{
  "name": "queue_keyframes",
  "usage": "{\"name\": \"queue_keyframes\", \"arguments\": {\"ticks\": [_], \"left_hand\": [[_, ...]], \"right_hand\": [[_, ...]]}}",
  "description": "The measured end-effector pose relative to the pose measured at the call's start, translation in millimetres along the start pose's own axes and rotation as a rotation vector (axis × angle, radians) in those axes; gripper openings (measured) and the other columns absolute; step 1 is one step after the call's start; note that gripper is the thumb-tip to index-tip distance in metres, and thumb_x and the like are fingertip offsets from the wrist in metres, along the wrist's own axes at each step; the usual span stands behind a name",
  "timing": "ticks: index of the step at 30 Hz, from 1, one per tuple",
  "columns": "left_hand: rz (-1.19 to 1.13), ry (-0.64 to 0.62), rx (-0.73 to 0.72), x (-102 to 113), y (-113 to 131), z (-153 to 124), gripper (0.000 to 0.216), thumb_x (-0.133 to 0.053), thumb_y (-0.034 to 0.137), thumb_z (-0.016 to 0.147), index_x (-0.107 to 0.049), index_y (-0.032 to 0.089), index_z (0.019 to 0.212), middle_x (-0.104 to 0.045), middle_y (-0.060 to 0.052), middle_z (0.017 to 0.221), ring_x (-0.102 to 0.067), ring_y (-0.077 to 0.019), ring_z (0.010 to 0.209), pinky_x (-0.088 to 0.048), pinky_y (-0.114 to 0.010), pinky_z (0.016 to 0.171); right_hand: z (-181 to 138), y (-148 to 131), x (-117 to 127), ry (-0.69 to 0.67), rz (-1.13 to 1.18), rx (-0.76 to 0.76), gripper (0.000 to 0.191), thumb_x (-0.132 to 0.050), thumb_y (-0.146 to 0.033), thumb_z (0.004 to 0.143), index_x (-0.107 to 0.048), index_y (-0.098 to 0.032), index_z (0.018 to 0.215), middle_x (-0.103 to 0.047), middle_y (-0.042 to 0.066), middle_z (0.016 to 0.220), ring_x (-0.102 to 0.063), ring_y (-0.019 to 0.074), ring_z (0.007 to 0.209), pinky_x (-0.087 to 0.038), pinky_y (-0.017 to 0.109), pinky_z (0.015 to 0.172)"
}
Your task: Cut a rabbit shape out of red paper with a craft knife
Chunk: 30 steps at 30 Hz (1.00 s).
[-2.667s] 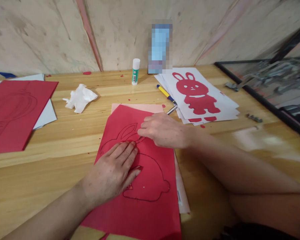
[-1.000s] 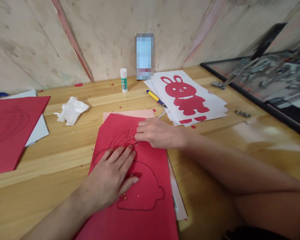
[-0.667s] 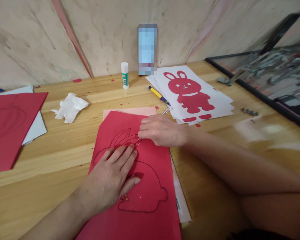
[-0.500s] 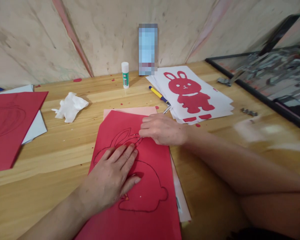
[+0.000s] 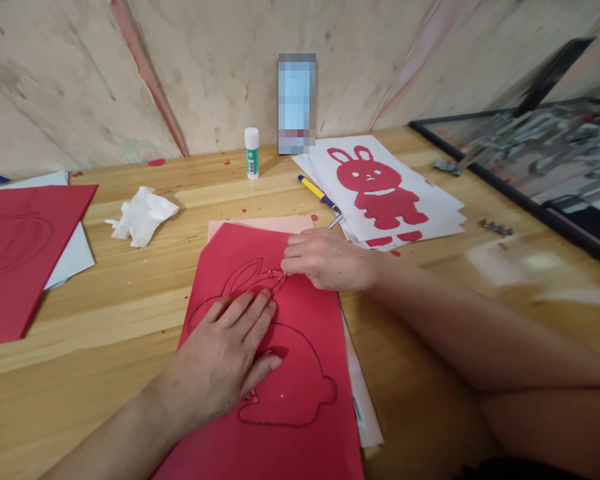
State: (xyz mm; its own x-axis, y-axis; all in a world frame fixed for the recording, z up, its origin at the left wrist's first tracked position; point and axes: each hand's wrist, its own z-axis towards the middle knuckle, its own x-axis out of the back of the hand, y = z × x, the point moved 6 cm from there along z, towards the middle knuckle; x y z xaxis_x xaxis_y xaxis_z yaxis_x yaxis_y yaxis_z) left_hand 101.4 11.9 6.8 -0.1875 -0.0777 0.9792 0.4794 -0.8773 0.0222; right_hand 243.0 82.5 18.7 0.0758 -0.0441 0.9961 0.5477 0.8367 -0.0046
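A red sheet of paper (image 5: 300, 453) with a rabbit outline drawn in dark lines lies before me. My left hand (image 5: 230, 347) rests flat across the drawing, fingers stretched out, covering part of the rabbit's head and body. Above and to the right, my right hand (image 5: 325, 260) is closed around a slim metal craft knife (image 5: 336, 221). Its rear end pokes out behind the fist, and its tip touches the outline of the rabbit's ear. Thin pale cut marks show along that ear. Under the red sheet, a pale pink sheet (image 5: 265, 224) sticks out.
Behind stand a glue stick (image 5: 251, 155) and a blurred-out phone (image 5: 297, 100) against the wall. White sheets (image 5: 440, 207) carry a red paper rabbit (image 5: 375, 180), beside a yellow-blue pen (image 5: 317, 191). Crumpled tissue (image 5: 143, 217) and another red sheet (image 5: 25, 267) lie left; a black-framed panel (image 5: 510, 193) right.
My right hand has shifted very slightly to the right along the ear line with the craft knife. My left hand stays in place on the paper.
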Motion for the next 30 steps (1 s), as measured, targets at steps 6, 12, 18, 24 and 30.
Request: {"name": "queue_keyframes", "arguments": {"ticks": [6,12,18,24,30], "left_hand": [[0.016,0.004,-0.005,-1,0,0,0.051,-0.043,0.042,0.095,-0.05,0.007,0.131,-0.053,-0.014,0.135,-0.049,-0.0319,0.12,-0.041,-0.047,0.094],[0.007,0.045,-0.016,3,1,-4,0.048,-0.044,0.037,0.095,-0.051,0.006,0.131,-0.053,-0.015,0.134,-0.05,-0.0322,0.121,-0.043,-0.047,0.095],[0.052,0.187,-0.094,17,6,-12,0.035,-0.049,0.026,0.093,-0.063,0.001,0.113,-0.066,-0.018,0.115,-0.06,-0.0319,0.109,-0.047,-0.046,0.092],[0.097,0.213,-0.085,20,11,-13,0.036,-0.047,0.03,0.093,-0.065,0.001,0.107,-0.067,-0.019,0.111,-0.063,-0.0327,0.104,-0.053,-0.045,0.084],[0.129,0.182,-0.035,16,12,-13,0.037,-0.051,0.032,0.092,-0.065,0.001,0.107,-0.067,-0.021,0.111,-0.063,-0.0338,0.104,-0.054,-0.047,0.085]], "right_hand": [[0,2,1,-0.004,0.01,-0.02,0.025,-0.041,-0.003,0.077,-0.059,-0.019,0.072,-0.058,0.002,0.069,-0.042,0.016,0.071,-0.025,0.029,0.061],[-2,3,1,0.009,0.048,-0.045,0.024,-0.041,-0.006,0.081,-0.06,-0.017,0.074,-0.061,0.003,0.072,-0.045,0.0157,0.071,-0.027,0.029,0.062],[-5,4,2,0.074,0.166,-0.123,0.021,-0.043,-0.017,0.09,-0.063,-0.016,0.082,-0.064,0.005,0.077,-0.052,0.0155,0.073,-0.032,0.027,0.063],[0,-18,10,0.142,0.133,-0.183,0.024,-0.042,-0.019,0.092,-0.063,-0.015,0.08,-0.063,0.005,0.073,-0.05,0.0155,0.07,-0.033,0.027,0.062],[11,-45,5,0.12,0.083,-0.211,0.021,-0.042,-0.009,0.086,-0.062,-0.015,0.081,-0.062,0.006,0.079,-0.048,0.0163,0.073,-0.032,0.028,0.061]]}}
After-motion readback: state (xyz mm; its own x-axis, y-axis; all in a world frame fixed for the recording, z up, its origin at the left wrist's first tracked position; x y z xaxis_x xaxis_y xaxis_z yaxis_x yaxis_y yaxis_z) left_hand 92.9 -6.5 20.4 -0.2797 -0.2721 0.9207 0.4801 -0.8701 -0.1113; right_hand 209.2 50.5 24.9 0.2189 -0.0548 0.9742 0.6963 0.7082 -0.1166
